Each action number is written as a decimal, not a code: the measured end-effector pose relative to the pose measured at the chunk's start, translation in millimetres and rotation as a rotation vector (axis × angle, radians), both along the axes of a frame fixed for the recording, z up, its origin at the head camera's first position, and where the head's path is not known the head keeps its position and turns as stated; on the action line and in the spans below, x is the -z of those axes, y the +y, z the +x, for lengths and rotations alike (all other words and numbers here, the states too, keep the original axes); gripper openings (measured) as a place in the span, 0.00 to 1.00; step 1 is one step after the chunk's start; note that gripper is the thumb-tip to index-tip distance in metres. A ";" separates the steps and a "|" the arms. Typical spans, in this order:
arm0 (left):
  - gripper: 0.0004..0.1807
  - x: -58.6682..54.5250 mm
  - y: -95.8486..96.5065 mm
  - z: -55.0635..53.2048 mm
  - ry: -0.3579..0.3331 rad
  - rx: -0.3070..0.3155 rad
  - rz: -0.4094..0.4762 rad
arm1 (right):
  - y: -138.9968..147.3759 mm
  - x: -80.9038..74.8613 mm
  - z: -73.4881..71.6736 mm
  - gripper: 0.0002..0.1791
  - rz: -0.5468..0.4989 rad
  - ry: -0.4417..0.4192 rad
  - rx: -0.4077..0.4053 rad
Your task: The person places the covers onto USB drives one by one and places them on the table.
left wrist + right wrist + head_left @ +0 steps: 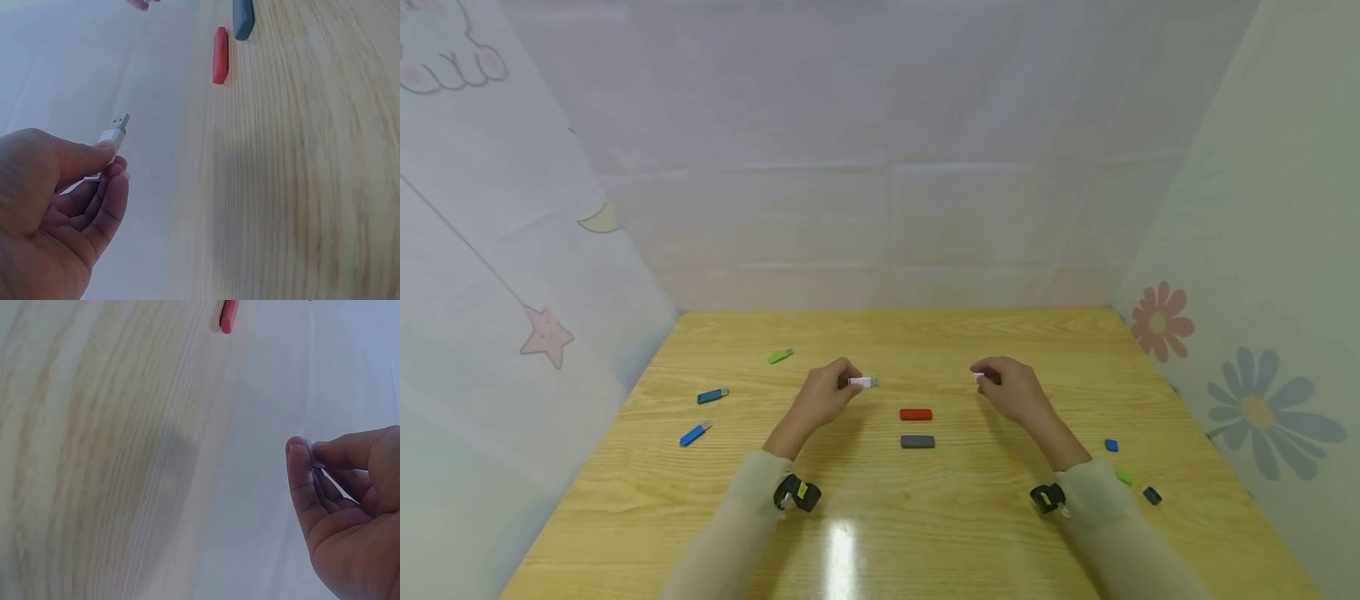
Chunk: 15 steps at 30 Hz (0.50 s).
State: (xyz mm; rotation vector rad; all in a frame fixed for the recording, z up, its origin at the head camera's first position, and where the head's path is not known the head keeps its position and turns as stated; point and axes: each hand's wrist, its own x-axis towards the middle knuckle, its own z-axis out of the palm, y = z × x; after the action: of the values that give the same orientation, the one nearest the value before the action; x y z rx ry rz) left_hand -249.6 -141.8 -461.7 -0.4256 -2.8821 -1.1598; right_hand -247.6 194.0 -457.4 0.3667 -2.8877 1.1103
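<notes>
Thumb and fingers of my left hand (823, 397) pinch a white USB stick (862, 382) above the table. Its bare metal plug (120, 120) points away from the hand, toward the right side of the table. My right hand (1017, 395) pinches a small white cap (978, 377), mostly hidden between the thumb and fingertips in the right wrist view. A wide gap separates the two hands. Between them and nearer the person, a red USB stick (916, 414) lies on the table, with a dark grey USB stick (917, 442) just below it; no metal plug shows on either.
On the left of the wooden table (865, 533) lie uncapped USB sticks: a green one (780, 356), a teal one (712, 396) and a blue one (695, 434). At the right are a blue cap (1112, 445), a green cap (1123, 477) and a dark teal cap (1152, 496).
</notes>
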 end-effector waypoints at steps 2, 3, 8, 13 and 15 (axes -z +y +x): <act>0.07 0.6 2.6 -1.1 -0.005 0.005 0.008 | -3.4 -0.4 0.3 0.15 -0.011 0.002 -0.001; 0.07 0.9 3.9 -1.5 -0.009 0.009 0.012 | -5.1 -0.5 0.6 0.15 -0.018 0.003 -0.001; 0.07 0.6 11.3 -1.9 -0.018 0.042 0.048 | -13.8 -0.4 0.9 0.14 -0.063 0.008 -0.004; 0.06 -1.7 20.9 -1.8 -0.015 0.072 0.082 | -23.1 -2.3 1.2 0.14 -0.107 -0.007 -0.015; 0.06 -1.9 24.9 -2.3 -0.015 0.080 0.087 | -27.1 -3.1 1.7 0.14 -0.123 -0.022 -0.014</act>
State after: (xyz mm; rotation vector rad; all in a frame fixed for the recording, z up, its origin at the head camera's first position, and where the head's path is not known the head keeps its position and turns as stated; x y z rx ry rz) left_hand -251.9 -116.8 -459.8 -0.5363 -2.8385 -1.2997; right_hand -245.9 166.9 -454.2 0.3725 -2.8212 1.2935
